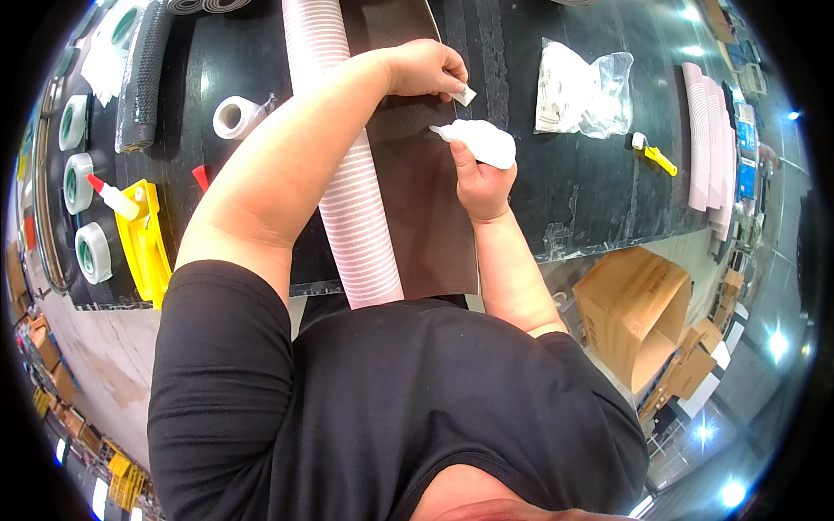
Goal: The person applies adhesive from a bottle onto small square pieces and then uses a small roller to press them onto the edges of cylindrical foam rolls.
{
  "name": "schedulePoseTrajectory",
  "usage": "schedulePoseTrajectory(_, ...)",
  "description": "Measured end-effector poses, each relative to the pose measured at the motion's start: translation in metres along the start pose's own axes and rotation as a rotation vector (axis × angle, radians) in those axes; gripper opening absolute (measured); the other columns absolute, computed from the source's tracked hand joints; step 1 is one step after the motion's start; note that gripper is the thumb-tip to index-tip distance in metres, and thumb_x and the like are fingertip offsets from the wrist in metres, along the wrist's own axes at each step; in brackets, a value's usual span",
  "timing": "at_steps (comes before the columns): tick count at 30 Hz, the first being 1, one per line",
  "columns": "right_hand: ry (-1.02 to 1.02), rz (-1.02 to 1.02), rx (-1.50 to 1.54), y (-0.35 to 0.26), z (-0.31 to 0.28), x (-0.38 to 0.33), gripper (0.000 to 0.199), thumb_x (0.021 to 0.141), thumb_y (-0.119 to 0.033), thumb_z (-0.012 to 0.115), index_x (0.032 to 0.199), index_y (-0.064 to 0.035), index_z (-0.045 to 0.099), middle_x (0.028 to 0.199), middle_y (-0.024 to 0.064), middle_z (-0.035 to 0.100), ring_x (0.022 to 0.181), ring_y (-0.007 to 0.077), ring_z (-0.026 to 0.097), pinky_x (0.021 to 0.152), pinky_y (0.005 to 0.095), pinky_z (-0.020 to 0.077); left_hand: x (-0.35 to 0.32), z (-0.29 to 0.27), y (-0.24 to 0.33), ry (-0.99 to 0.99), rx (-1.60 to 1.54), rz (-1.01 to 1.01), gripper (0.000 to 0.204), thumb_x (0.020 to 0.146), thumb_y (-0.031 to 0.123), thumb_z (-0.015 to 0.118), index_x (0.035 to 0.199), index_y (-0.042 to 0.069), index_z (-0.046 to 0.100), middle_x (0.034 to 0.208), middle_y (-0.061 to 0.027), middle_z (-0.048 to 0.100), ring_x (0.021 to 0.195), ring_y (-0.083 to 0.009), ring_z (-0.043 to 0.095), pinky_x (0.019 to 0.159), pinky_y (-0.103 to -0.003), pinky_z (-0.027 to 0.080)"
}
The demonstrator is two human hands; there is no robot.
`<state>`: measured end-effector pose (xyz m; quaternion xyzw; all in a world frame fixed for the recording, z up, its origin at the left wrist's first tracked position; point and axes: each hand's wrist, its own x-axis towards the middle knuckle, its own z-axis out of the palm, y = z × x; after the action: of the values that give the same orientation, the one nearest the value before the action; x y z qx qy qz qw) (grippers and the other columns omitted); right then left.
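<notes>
My left hand reaches across a roll of pink-and-white striped sheet and pinches a small white piece like a folded paper or wipe. It is over the right edge of a dark brown sheet that lies flat beside the roll. Lower and to the right, my right hand grips a white squeeze bottle. The bottle lies tilted, its narrow nozzle pointing left over the brown sheet, apart from the white piece.
The black table also bears a clear plastic bag, a yellow-handled roller, striped sheets, a white film roll, a yellow tray, a red-capped bottle and tape rolls. A cardboard box stands below the front edge.
</notes>
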<state>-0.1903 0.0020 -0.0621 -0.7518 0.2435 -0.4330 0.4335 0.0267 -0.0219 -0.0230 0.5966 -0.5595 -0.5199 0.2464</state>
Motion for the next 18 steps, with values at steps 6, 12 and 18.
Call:
schedulePoseTrajectory(6, -0.036, 0.001, -0.013, -0.0054, -0.0016, -0.0001, 0.015, 0.091, -0.009, 0.070, 0.099, 0.0035, 0.069, 0.095, 0.0105, 0.071, 0.085, 0.0187, 0.067, 0.078, 0.0291, 0.0510, 0.0029, 0.0011, -0.0046, 0.002, -0.039, -0.008, 0.019, 0.090, 0.016, 0.066, 0.105, 0.004, 0.070, 0.090, -0.0052, 0.071, 0.083, -0.0108, 0.064, 0.080, -0.027, 0.050)
schedulePoseTrajectory(12, -0.012, -0.048, -0.052, -0.0072, -0.0031, -0.0009, 0.015, 0.087, -0.009, 0.073, 0.097, 0.0018, 0.070, 0.088, 0.0099, 0.071, 0.078, 0.0202, 0.068, 0.072, 0.0292, 0.0524, 0.0022, 0.0007, -0.0034, -0.001, -0.030, -0.006, 0.019, 0.090, 0.016, 0.066, 0.105, 0.005, 0.070, 0.088, -0.0042, 0.071, 0.081, -0.0099, 0.063, 0.078, -0.026, 0.050)
schedulePoseTrajectory(18, -0.018, -0.017, -0.067, -0.0063, -0.0058, -0.0050, 0.013, 0.085, -0.008, 0.073, 0.094, 0.0016, 0.070, 0.087, 0.0108, 0.070, 0.076, 0.0218, 0.068, 0.071, 0.0301, 0.0525, 0.0015, 0.0000, -0.0011, -0.006, -0.010, -0.018, 0.020, 0.090, 0.017, 0.066, 0.105, 0.005, 0.070, 0.088, -0.0042, 0.071, 0.081, -0.0099, 0.063, 0.077, -0.026, 0.050)
